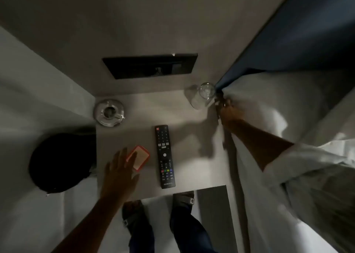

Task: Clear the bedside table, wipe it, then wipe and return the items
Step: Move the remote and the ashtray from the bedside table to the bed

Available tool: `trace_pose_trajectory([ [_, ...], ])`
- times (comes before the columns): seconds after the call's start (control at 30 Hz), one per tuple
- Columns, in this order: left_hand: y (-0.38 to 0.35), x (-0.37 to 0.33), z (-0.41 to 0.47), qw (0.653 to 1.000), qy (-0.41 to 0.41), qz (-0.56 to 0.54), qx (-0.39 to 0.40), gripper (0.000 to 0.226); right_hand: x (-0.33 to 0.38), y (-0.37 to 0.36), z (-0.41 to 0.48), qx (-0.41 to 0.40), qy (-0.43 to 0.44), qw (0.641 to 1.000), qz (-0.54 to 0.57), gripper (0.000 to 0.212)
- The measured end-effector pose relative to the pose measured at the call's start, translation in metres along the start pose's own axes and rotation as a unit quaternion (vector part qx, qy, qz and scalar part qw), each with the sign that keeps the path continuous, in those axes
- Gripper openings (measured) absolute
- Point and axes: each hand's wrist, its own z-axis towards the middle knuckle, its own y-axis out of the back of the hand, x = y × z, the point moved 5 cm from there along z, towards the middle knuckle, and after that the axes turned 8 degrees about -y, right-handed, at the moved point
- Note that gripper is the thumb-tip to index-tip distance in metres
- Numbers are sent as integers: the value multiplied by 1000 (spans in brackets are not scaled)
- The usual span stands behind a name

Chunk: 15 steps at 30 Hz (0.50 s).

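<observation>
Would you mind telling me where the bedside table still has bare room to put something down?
The widest bare patch on the table lies right of the remote, running back toward the glass. Another lies along the back, between the ashtray and the glass. The front left is crowded: the left hand overlaps the red-edged card beside the remote.

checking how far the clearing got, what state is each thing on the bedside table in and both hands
bedside table: not cleared
ashtray: upright, back left corner
glass: back right corner, by right hand
remote: flat, buttons up
red card: flat, partly under left fingers
left hand: open
right hand: grip unclear
</observation>
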Motion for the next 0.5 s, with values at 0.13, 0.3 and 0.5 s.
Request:
trace_pose_trajectory([
  [0.13,-14,9,11,1000,6,-16,-17,66,7,-4,23,6,-3,1000,-5,54],
  [0.3,-23,9,16,998,-25,-11,-55,65,13,-10,24,-40,-13,999,25,37],
  [0.5,-17,6,26,996,23,-58,-70,59,20,21,-50,-136,-83,974,162,44],
])
